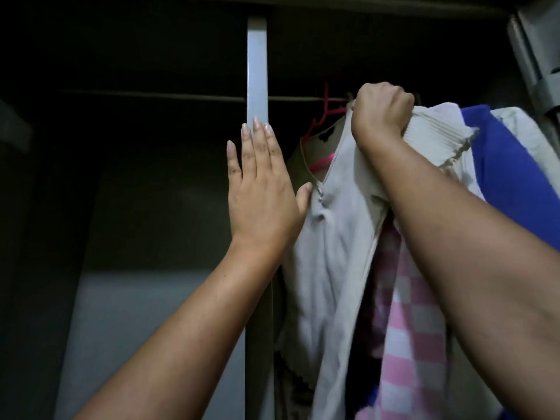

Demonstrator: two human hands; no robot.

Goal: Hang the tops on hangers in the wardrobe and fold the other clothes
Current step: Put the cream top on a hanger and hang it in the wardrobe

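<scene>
Inside a dark wardrobe (151, 207), a pale grey top (333, 237) hangs just below the rail (303, 99), right of the upright divider (257, 71). The right hand (381, 112) is clenched on its shoulder at the rail; the left hand (260, 189) lies flat and released beside it. The hanging step looks nearly done; next, seat the hook and let go.

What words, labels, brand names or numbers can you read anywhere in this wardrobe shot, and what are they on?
None can be read.
Grey top in the right hand: no print or tag shows.
Pink checked garment: pattern only, no text.
Blue garment: plain.
Pink hanger: no marking visible.
Wardrobe divider by the left hand: bare, no sticker.
</scene>
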